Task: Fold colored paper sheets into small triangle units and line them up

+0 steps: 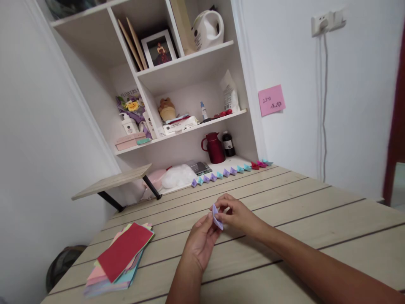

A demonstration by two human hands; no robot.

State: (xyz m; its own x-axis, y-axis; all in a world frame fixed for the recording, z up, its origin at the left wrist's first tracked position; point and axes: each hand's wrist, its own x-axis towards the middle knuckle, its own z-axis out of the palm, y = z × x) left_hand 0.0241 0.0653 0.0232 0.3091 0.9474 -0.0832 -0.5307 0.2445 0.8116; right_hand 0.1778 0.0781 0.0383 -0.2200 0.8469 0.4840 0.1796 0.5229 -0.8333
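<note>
Both hands meet over the middle of the wooden table (303,207). Between them is a small folded piece of lilac paper (217,218), tilted and pointed at its ends. My left hand (202,238) pinches it from the lower left with thumb and fingers. From the right, my right hand (233,213) grips its other side, thumb low and fingers curled at the top. Parts of the fingertips are hidden behind the paper. Along the table's far edge runs a row of several small folded paper boats (213,177) in lilac, light blue, red and pink.
A stack of coloured paper (109,283), topped by a red sheet (126,252), lies at the left. Behind it stands a small raised wooden shelf (114,181). White shelving (193,69) holds a dark red jug (216,148) and a dark bottle (228,144) at the back.
</note>
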